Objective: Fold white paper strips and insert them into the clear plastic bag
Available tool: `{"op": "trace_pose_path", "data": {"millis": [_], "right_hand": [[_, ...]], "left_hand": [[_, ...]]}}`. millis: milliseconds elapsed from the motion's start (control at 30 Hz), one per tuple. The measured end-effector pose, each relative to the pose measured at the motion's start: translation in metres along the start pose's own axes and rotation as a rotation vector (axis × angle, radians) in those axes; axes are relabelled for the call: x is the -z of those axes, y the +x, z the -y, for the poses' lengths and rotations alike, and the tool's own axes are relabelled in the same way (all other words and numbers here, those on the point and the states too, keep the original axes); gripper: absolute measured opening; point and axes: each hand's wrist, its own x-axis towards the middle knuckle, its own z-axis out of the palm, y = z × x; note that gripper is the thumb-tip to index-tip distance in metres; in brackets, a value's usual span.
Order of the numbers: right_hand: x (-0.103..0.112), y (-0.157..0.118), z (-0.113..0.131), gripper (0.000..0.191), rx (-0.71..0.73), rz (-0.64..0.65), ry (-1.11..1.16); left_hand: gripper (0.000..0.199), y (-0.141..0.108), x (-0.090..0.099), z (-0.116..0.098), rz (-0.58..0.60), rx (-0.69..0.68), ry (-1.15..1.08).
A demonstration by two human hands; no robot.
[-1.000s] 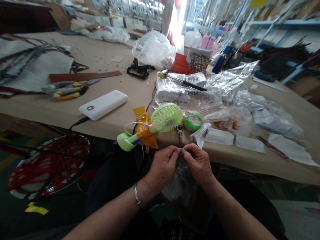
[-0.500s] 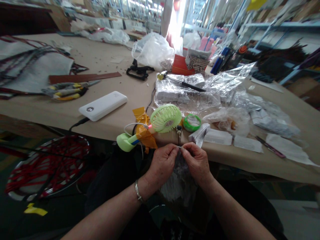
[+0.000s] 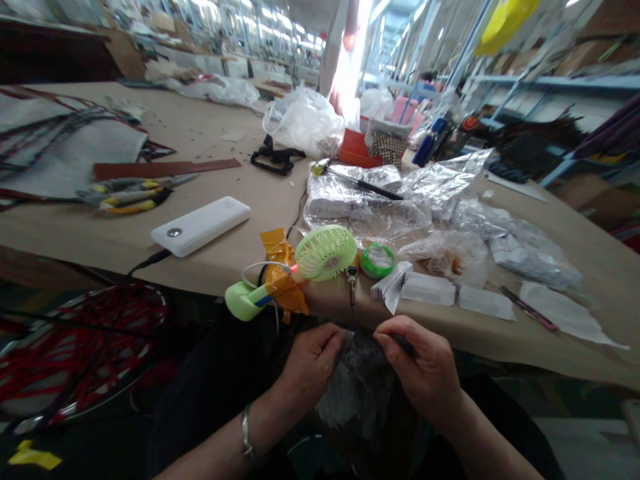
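Just below the table edge, my left hand (image 3: 311,360) is closed, thumb against forefinger, on a small translucent strip (image 3: 349,338). My right hand (image 3: 424,363), a short way to the right, pinches with thumb and forefinger; whatever is between the tips is too small to make out. Under both hands, a clear plastic bag (image 3: 345,397) of pale pieces hangs in shadow at my lap. Closest above them, a thin metal-tipped tool like a soldering iron (image 3: 353,290) points down over the edge. Beside it a green mini fan (image 3: 327,253) is fastened with orange tape (image 3: 281,283).
Right of the fan lie a green tape roll (image 3: 377,261), printed label stacks (image 3: 427,289) and tweezers (image 3: 529,309). Behind are plastic-wrapped bundles (image 3: 345,208) and a small hammer (image 3: 357,180). A white power bank (image 3: 201,227) and yellow-grey pliers (image 3: 133,195) lie left.
My hands have come apart and lower, away from the metal tip; before, their fingertips met right beneath it. The view has tilted up slightly.
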Motion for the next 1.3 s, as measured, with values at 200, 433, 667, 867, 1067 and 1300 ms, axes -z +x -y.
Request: {"op": "trace_pose_path", "data": {"millis": [200, 433, 667, 867, 1067, 1300], "right_hand": [[0.021, 0.051, -0.026, 0.022, 0.291, -0.157, -0.565], [0.015, 0.069, -0.042, 0.031, 0.195, -0.078, -0.726], [0.035, 0.035, -0.051, 0.011, 0.209, -0.239, -0.373], [0.013, -0.002, -0.064, 0.031, 0.274, -0.083, -0.577], [0.009, -0.002, -0.069, 0.021, 0.296, -0.178, -0.482], [0.013, -0.020, -0.056, 0.018, 0.391, -0.214, -0.410]], "left_hand": [[0.030, 0.001, -0.002, 0.028, -0.006, 0.069, 0.139], [0.023, -0.006, -0.002, 0.034, 0.070, 0.082, 0.151], [0.022, -0.009, -0.009, 0.029, 0.102, 0.086, 0.133], [0.022, -0.014, -0.019, 0.026, 0.155, 0.054, 0.084], [0.019, -0.012, -0.027, 0.009, 0.179, 0.068, 0.025], [0.025, -0.002, -0.044, -0.029, 0.268, 0.369, -0.680]]}}
